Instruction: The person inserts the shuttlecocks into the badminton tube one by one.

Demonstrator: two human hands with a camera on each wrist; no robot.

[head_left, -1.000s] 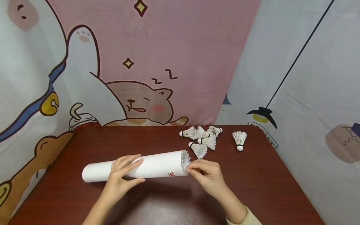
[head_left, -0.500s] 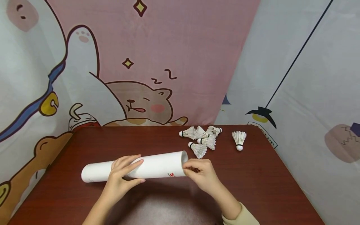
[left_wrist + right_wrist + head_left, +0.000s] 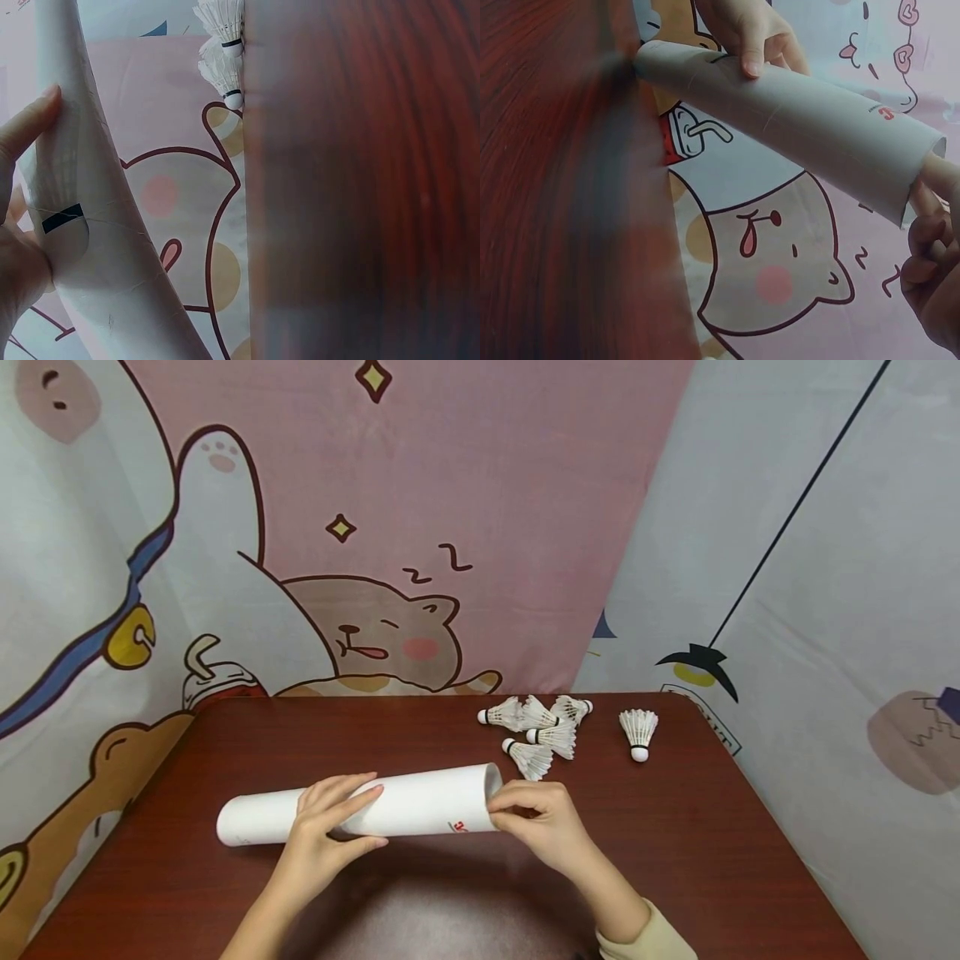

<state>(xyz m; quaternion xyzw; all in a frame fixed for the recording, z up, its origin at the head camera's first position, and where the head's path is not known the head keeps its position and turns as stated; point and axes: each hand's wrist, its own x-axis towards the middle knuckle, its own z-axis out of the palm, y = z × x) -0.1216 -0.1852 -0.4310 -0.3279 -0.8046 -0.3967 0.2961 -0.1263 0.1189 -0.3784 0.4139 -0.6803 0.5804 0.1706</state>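
The tube [image 3: 427,803] lies across your front above the table [image 3: 675,860], its long axis running left to right, with the right end a little farther from you than the left. Your left hand [image 3: 318,831] grips the tube left of its middle, fingers over the top and thumb along the near side. Your right hand [image 3: 551,835] is at the mouth [image 3: 493,779], which faces right, toward that hand; of the two, the right is plainly the nearer to the opening. In the right wrist view the tube slopes: its left end sits low, close to the table, while the mouth is raised. Your right fingers are bent, with at least one fingertip inside the rim; whether they pinch anything there is hidden, so you cannot tell if that hand is loaded.

The relation to watch, as we judge it, is the line of your right fingers against the tube's axis: a push along it should slide cleanly, a push across it would swing the mouth. The clustered shuttles [image 3: 555,737] lie just beyond the mouth; the lone shuttle [image 3: 638,732] stands apart, farther right.
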